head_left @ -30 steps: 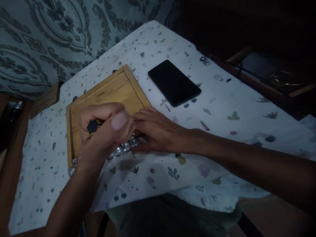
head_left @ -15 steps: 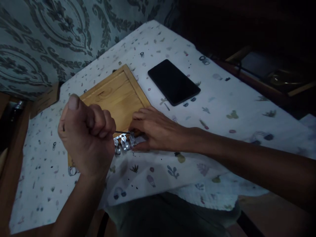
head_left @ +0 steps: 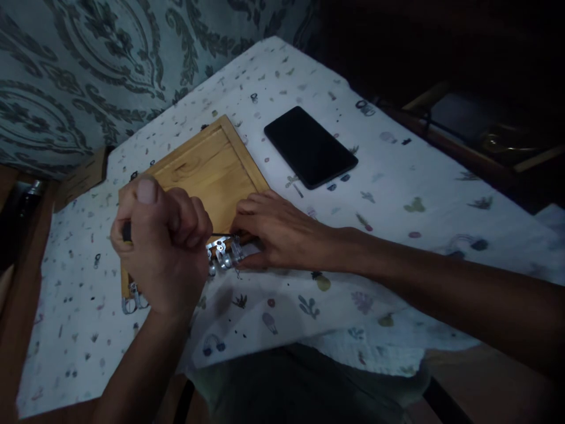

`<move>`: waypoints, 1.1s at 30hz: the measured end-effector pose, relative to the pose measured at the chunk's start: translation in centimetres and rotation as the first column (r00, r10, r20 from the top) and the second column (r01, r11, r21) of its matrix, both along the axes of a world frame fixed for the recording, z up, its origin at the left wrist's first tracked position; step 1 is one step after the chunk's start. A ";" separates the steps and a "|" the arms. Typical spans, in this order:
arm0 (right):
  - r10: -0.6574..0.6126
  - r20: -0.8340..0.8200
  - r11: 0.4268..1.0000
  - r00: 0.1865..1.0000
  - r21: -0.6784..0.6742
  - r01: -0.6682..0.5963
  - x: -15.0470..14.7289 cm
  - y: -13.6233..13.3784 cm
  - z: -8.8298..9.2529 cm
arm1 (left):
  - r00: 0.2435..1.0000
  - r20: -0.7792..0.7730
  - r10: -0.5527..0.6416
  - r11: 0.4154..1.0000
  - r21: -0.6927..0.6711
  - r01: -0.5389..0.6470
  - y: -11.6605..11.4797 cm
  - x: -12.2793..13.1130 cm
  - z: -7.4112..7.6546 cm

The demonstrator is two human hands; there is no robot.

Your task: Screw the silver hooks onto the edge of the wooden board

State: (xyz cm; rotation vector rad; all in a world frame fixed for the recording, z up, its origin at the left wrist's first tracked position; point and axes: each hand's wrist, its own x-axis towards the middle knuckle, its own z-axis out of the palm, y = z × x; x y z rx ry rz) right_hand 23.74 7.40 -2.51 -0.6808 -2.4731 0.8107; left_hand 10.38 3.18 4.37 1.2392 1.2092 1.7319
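Observation:
My left hand [head_left: 165, 241] is closed in a fist round a screwdriver [head_left: 126, 231]; its dark handle end pokes out behind the fingers. From the fist the thin shaft [head_left: 222, 235] runs right to the near right corner of a wooden board [head_left: 203, 182]. Shiny metal clips [head_left: 223, 256] with screw heads sit along the board's near edge. At that corner my right hand [head_left: 276, 232] pinches the endmost clip [head_left: 237, 250] between thumb and fingers, close to the screwdriver tip. The tip's exact seat on the screw is too small to make out.
A black tablet or large phone [head_left: 311, 147] lies right of the board on the patterned tablecloth [head_left: 388, 206]. A cardboard piece [head_left: 82, 179] is at the far left edge, near the patterned wall covering [head_left: 110, 65]. Dark furniture stands beyond the table's right side.
My left fist has shifted slightly right and down and turned a little, bringing the screwdriver's handle end into view. My right hand stays at the board's corner.

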 end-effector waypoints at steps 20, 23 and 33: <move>0.000 0.000 1.000 1.000 0.000 0.000 -0.2 0.1 0.0 | 0.831 0.018 -0.556 0.829 -0.061 0.556 3.2 -1.2 0.6; 0.003 0.003 1.000 1.000 0.004 -0.003 -0.2 0.1 0.0 | 0.836 0.021 -0.548 0.835 -0.040 0.549 3.4 -1.3 0.6; 0.007 -0.025 1.000 1.000 0.023 -0.006 -0.1 0.2 -0.9 | 0.878 -0.040 -0.476 0.879 -0.004 0.476 0.8 -0.3 0.2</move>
